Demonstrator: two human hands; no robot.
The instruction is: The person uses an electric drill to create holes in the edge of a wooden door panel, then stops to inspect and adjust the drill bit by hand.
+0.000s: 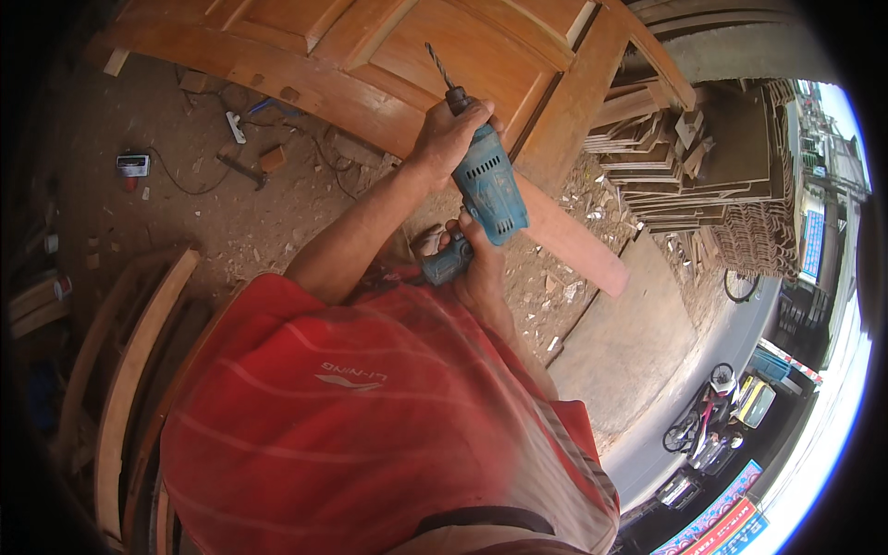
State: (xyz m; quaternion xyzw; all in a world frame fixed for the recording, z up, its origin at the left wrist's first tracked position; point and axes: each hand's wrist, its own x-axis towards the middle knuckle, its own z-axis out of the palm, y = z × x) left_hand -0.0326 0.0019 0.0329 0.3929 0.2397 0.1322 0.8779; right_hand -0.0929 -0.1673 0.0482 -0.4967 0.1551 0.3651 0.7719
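A teal power drill (495, 190) is held in both hands in front of my red shirt. Its long twist bit (437, 63) points up and away, over a brown panelled wooden door (333, 92). My left hand (449, 143) wraps round the front of the drill, just behind the chuck. My right hand (481, 264) is closed round the handle, with some fingers hidden behind it. In the picture the bit's tip overlaps the door; whether it touches the wood I cannot tell. A pale reddish board (578, 245) extends from behind the drill toward the right.
On the dirt floor at left lie a hammer (242, 172), a small corded box (133, 166) and wood scraps. Curved timber pieces (139, 361) stand at lower left. Stacked boards (647, 166) are at right, with a flat sheet (629, 324) nearer me. Beyond, a motorcycle (708, 407) stands by the road.
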